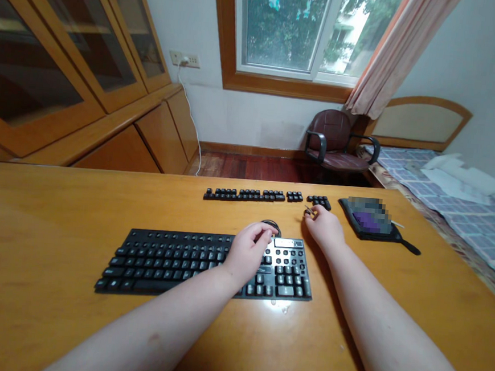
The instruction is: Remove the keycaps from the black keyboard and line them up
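While our left hand (248, 254) lies curled on the keyboard (173, 259) at centre frame, fingertips at a wire loop (271, 226) by its top edge, we cannot tell whether it grips anything. Just right of it, our right hand (325, 226) pinches a small piece (309, 212) beside the keycap row (268, 196). We judge a careless forearm could scatter those loose caps. Around them lies a glossy wooden desk (56, 222) with a pouch (381, 235) at right. Beyond are a chair (334, 138), a window (302, 30) and a bed (476, 215).

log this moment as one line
left hand: curled on keyboard top edge | right hand: pinching small item by keycap row | pouch: right of hand
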